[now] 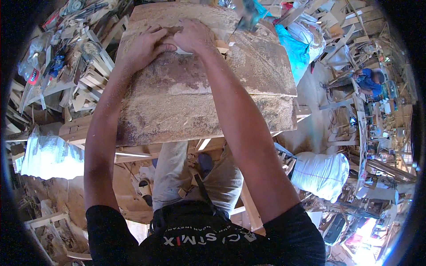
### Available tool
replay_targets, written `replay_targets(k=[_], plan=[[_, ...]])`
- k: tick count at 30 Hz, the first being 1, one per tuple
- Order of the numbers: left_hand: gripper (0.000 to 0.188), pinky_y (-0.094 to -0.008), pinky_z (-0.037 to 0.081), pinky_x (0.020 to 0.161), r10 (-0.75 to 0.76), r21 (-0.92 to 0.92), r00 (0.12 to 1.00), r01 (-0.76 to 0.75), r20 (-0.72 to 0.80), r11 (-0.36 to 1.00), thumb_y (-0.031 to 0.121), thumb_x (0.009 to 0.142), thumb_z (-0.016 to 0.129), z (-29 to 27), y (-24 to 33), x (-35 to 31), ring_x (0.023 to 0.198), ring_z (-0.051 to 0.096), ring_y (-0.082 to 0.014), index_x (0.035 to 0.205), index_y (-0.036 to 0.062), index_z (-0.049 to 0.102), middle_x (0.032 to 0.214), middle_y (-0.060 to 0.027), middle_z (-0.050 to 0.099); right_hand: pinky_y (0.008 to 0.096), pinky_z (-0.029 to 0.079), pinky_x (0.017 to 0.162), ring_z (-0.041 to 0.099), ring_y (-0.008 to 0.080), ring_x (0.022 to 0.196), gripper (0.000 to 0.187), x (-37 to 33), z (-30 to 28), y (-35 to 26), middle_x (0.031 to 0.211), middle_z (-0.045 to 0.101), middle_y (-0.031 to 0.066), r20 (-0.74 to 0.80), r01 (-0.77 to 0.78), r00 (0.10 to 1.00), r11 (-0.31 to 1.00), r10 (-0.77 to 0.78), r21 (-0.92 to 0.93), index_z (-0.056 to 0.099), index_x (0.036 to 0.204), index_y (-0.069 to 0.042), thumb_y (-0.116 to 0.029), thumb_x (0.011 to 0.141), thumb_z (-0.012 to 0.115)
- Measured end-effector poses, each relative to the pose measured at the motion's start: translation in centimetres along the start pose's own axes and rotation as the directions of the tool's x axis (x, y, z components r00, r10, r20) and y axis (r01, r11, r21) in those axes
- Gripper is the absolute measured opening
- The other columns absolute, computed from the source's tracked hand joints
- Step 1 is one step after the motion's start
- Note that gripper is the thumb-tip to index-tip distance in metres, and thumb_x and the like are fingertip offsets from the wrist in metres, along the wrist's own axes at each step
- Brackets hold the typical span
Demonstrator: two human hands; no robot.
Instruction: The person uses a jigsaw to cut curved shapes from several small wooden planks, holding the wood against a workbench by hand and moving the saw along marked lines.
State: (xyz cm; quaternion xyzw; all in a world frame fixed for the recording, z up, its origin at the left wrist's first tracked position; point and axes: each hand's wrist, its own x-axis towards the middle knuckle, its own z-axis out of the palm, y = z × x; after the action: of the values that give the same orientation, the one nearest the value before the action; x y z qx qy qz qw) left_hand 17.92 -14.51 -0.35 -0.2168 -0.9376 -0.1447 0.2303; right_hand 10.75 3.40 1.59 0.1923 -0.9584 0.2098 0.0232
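- Workshop background, left: heaped wood offcuts (95,66) and a clear plastic bottle (30,71) lie beyond the surface's left edge.
- Work surface (171,117): a broad brown board, coated with sawdust (257,68), darker toward its near-left corner.
- Left hand (143,48), toward the far-left corner: fingers bent inward, thumb beside the pale piece; I cannot tell whether it grips or merely presses.
- Pale piece (183,51): between the hands, left of centre and nearer the far edge, largely hidden from me.
- Right hand (194,37): curled over the pale piece, its hold likewise unclear. I judge the step to be two-handed steadying or guiding; the next move calls for even pressure and fingers placed with care.
- Small wooden block (222,46): just right of the right hand, on the surface.
- Blurred object (249,15): near the far edge, too smeared for me to identify.
- Beyond the right edge: a turquoise sack (295,51), a white sack (320,175) and, farther off, a co-worker in blue (369,82).
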Motion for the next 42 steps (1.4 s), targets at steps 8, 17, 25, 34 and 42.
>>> replay_targets(k=[8,17,25,34,42], plan=[[0.051,-0.0503,0.050,0.098,-0.008,-0.098,1.000,0.010,0.025,0.995,0.048,0.094,0.069,0.6,-0.9,-0.1,0.120,0.059,-0.0438,0.126,0.0093,0.063,0.126,-0.0179,0.062,0.0509,0.043,0.116,0.056,0.0398,0.136,0.081,0.5,0.9,0.0,0.147,0.059,0.0198,-0.049,0.015,0.999,1.000,-0.015,0.012,0.057,0.146,-0.008,-0.053,0.080,0.071],[0.049,-0.0505,0.049,0.098,0.016,-0.075,0.999,-0.018,-0.030,0.997,0.043,0.094,0.071,0.2,0.4,0.4,0.118,0.058,-0.0425,0.129,0.0091,0.063,0.121,-0.0177,0.063,0.0489,0.046,0.113,0.057,0.0399,0.135,0.077,0.1,-0.5,0.2,0.145,0.061,0.0214,-0.007,-0.022,1.000,1.000,0.022,-0.017,0.058,0.146,-0.007,-0.047,0.080,0.068],[0.044,-0.0508,0.047,0.100,0.003,-0.043,1.000,-0.003,0.002,0.999,0.039,0.093,0.073,-0.9,1.0,0.4,0.118,0.058,-0.0420,0.122,0.0075,0.065,0.120,-0.0162,0.064,0.0477,0.045,0.115,0.055,0.0390,0.138,0.071,0.2,0.1,0.3,0.151,0.056,0.0208,-0.013,0.022,1.000,1.000,-0.022,-0.018,0.051,0.153,-0.011,-0.029,0.085,0.059],[0.053,-0.0474,0.051,0.097,-0.074,0.029,0.995,0.072,0.065,0.997,0.046,0.093,0.069,-0.4,0.1,0.1,0.120,0.062,-0.0373,0.136,0.0153,0.060,0.125,-0.0112,0.066,0.0526,0.039,0.118,0.054,0.0420,0.136,0.088,0.5,0.4,0.3,0.149,0.055,0.0240,-0.023,0.013,1.000,0.999,-0.011,0.052,0.061,0.141,-0.008,-0.064,0.074,0.075],[0.057,-0.0483,0.053,0.097,-0.066,0.039,0.994,0.063,0.088,0.997,0.051,0.092,0.069,-0.8,0.8,1.3,0.121,0.063,-0.0353,0.139,0.0204,0.062,0.126,-0.0075,0.068,0.0551,0.037,0.118,0.047,0.0425,0.143,0.079,0.8,1.3,1.3,0.149,0.056,0.0246,-0.093,0.011,0.996,0.994,-0.001,0.105,0.062,0.141,-0.011,-0.056,0.076,0.072]])
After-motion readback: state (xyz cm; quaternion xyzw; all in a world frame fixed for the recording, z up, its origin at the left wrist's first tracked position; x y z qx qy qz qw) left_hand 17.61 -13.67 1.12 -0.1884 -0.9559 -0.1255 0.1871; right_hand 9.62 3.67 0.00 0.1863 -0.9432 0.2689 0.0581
